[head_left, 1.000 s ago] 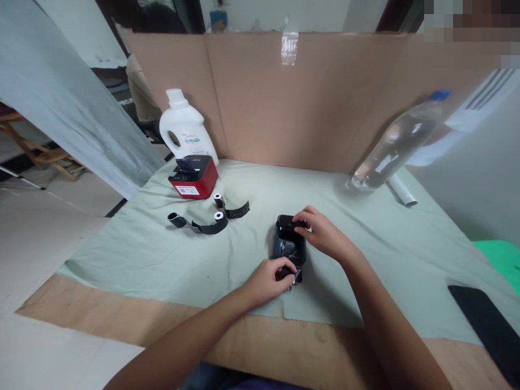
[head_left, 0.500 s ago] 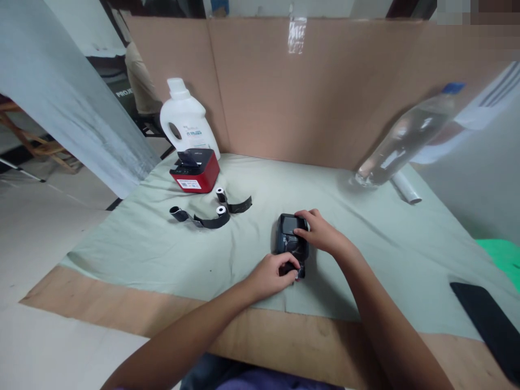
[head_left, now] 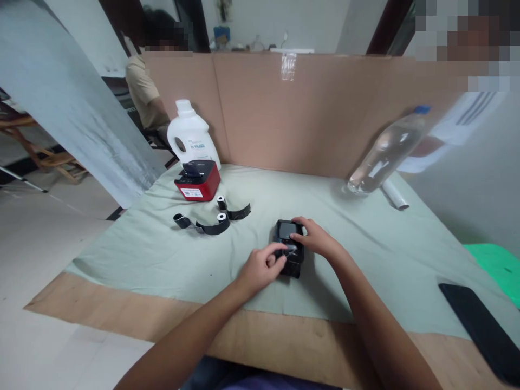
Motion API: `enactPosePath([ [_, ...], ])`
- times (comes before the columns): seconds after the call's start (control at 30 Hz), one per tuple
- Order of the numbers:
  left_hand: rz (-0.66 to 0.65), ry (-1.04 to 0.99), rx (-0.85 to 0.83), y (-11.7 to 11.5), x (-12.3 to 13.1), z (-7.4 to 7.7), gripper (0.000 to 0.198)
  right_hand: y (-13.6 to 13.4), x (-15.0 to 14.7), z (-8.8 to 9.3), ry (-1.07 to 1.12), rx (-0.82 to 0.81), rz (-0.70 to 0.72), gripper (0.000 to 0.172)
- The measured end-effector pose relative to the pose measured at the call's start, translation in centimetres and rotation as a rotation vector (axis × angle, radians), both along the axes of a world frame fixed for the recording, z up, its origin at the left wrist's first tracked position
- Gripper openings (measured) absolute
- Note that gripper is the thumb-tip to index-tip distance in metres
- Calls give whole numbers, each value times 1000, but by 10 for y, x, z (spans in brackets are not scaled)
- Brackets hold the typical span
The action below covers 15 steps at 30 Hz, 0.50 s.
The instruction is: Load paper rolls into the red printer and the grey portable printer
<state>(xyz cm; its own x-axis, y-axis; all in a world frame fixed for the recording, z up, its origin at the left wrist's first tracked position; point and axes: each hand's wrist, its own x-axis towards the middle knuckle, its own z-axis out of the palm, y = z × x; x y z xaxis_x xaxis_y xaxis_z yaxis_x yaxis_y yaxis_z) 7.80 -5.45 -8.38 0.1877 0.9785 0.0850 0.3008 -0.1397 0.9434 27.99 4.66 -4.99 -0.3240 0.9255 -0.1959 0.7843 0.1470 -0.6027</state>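
A small black box-shaped device lies on the pale green cloth in front of me. My right hand grips its right side, fingers curled over the top edge. My left hand pinches a shiny black strip at the device's near left corner, thumb and forefinger pressed together. To the left lie two small rolls with black tape trailing from them, and behind them a red and black device with its lid up.
A white jug stands by the cardboard wall. A clear water bottle leans at the right beside a white tube. A black flat thing lies at the near right. A person sits behind the wall.
My left hand has moved up from the device's near end to its left corner and now pinches the strip. The device's lid looks folded down. The view has tilted upward a little.
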Motion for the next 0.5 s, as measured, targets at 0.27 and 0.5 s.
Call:
enactPosePath([
  [0.27,37,-49,-219,69,-9,-11,56,4,7,5,69,-62,86,54],
  [0.5,-220,-140,-394,85,-19,-3,85,3,16,10,86,-133,106,64],
])
